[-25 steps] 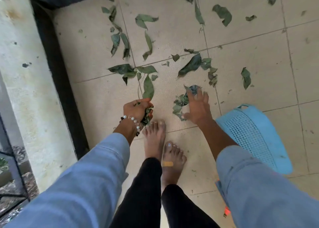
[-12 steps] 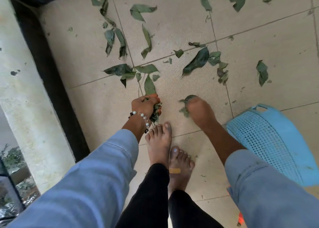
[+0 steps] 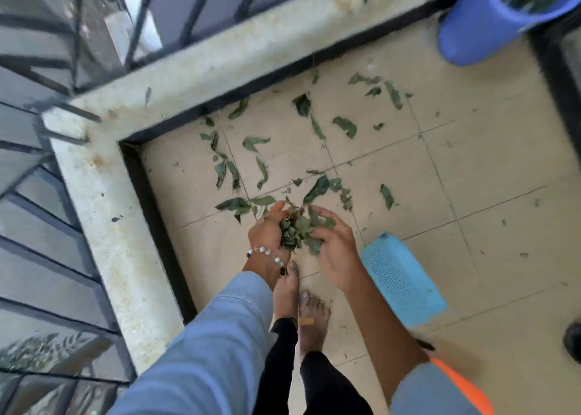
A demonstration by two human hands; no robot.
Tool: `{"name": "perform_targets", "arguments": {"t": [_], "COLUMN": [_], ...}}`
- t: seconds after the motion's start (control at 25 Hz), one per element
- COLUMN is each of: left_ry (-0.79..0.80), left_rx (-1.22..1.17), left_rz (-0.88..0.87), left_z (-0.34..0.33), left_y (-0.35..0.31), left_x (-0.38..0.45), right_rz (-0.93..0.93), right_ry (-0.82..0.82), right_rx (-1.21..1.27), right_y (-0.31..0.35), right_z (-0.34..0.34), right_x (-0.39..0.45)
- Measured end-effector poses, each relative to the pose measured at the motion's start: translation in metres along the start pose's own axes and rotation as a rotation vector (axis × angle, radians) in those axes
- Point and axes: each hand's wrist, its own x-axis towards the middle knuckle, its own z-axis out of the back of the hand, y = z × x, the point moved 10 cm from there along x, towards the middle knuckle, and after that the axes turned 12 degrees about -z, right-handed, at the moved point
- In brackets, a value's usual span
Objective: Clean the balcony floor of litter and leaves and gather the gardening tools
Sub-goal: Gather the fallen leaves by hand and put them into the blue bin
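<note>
- The left hand (image 3: 268,230) gripped a bunch of green leaves (image 3: 300,230), its fingers curled round one side of the wad; a beaded bracelet (image 3: 267,254) circled that wrist.
- The right hand (image 3: 334,251) cupped the other side of the same bunch, fingers bent against the leaves, so the wad sat pressed between the two hands above the floor (image 3: 471,194).
- More loose leaves (image 3: 314,188) lay scattered over the tiled balcony floor beyond the hands, reaching toward the corner where the pale parapet (image 3: 103,200) turned.
- A light blue perforated basket (image 3: 399,276) lay on the tiles just to the right of the right hand.
- A blue bucket (image 3: 481,24) with greenery inside stood in the far right corner by the parapet.
- Two bare feet (image 3: 301,301) stood close together on the tiles just below the hands, one toe bearing a plaster.
- Both forearms wore light blue sleeves (image 3: 213,345); something orange (image 3: 462,386) showed under the right one.
- Dark railing bars (image 3: 63,53) ran outside the parapet, blurred.
</note>
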Motion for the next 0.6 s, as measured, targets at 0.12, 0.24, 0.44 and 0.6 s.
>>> {"name": "perform_targets", "arguments": {"t": [0.12, 0.24, 0.44, 0.6], "left_ry": [0.136, 0.249, 0.398, 0.580], "left_rx": [-0.020, -0.034, -0.095, -0.055], "left_rz": [-0.002, -0.015, -0.049, -0.046], "left_z": [-0.047, -0.084, -0.149, -0.218], "left_y": [-0.064, -0.130, -0.192, -0.202], "left_x": [-0.087, -0.178, -0.268, -0.316], "right_rz": [0.105, 0.270, 0.395, 0.491], "right_ry": [-0.150, -0.345, -0.251, -0.262], "right_rx": [0.036, -0.031, 0.135, 0.222], "right_y": [0.046, 0.107, 0.190, 0.248], "right_z": [-0.041, -0.072, -0.109, -0.092], "right_x": [-0.092, -0.182, -0.271, -0.317]}}
